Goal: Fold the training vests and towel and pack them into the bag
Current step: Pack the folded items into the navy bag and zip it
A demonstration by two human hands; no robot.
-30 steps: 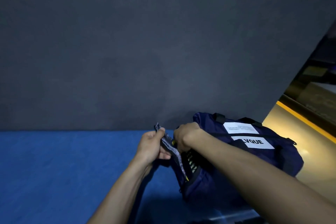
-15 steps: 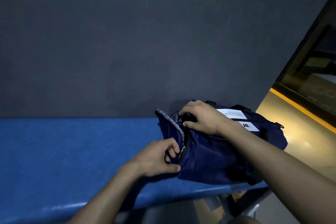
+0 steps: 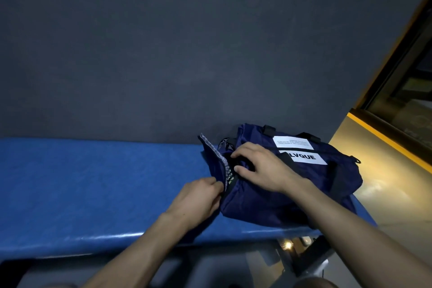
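A navy duffel bag (image 3: 275, 199) with white labels lies on the right end of the blue padded bench (image 3: 93, 189). Its left end gapes, with a grey-lined flap (image 3: 216, 155) standing up. Dark fabric with pale lettering (image 3: 230, 177) shows inside the opening. My left hand (image 3: 198, 199) pinches the lower edge of the flap. My right hand (image 3: 261, 166) lies on top of the bag at the opening, with its fingertips curled over the dark fabric inside. No vests or towel lie outside the bag.
A dark grey wall (image 3: 187, 54) rises directly behind the bench. A yellow-lit floor (image 3: 385, 182) and a yellow-edged frame (image 3: 397, 138) lie to the right. The bench's front edge and metal legs (image 3: 311, 257) are below the bag.
My left hand has shifted up to the flap's lower edge. My right hand slid a little down over the opening. The view dropped and drew back, showing more of the bench front.
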